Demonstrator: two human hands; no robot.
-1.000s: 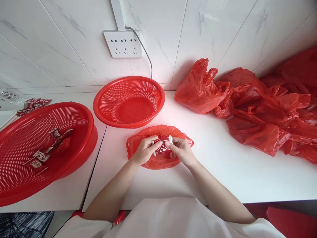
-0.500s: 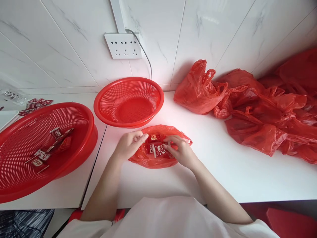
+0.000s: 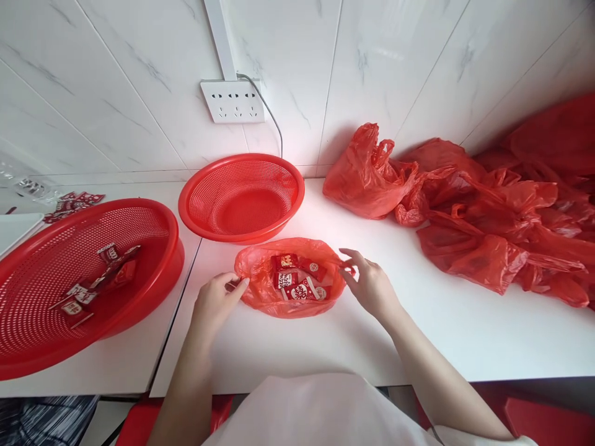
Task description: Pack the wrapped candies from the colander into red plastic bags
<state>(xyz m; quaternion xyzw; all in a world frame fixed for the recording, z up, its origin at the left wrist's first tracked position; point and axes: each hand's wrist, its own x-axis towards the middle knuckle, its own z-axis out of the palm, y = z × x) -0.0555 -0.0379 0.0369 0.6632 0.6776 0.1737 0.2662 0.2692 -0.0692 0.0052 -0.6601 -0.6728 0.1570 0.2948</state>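
A red plastic bag (image 3: 274, 306) lies with its mouth spread wide on the white table in front of me. Several small red candy packets (image 3: 301, 290) with white and gold print rest inside it. My left hand (image 3: 217, 300) pinches the bag's left rim between thumb and fingers. On the other side, my right hand (image 3: 372, 285) grips the bag's right rim near its handle, thumb and fingers closed on the thin plastic.
Behind the bag stands a red perforated basket (image 3: 242, 232). A larger red basket (image 3: 158, 297) at the left holds several packets. More packets (image 3: 74, 203) lie behind it. Filled red bags (image 3: 483, 241) are heaped at the right. A power strip (image 3: 232, 102) is on the wall.
Both hands have moved outward from over the packets to the bag's two sides and taken hold of its rim. The bag's mouth is wider and the packets show more fully.
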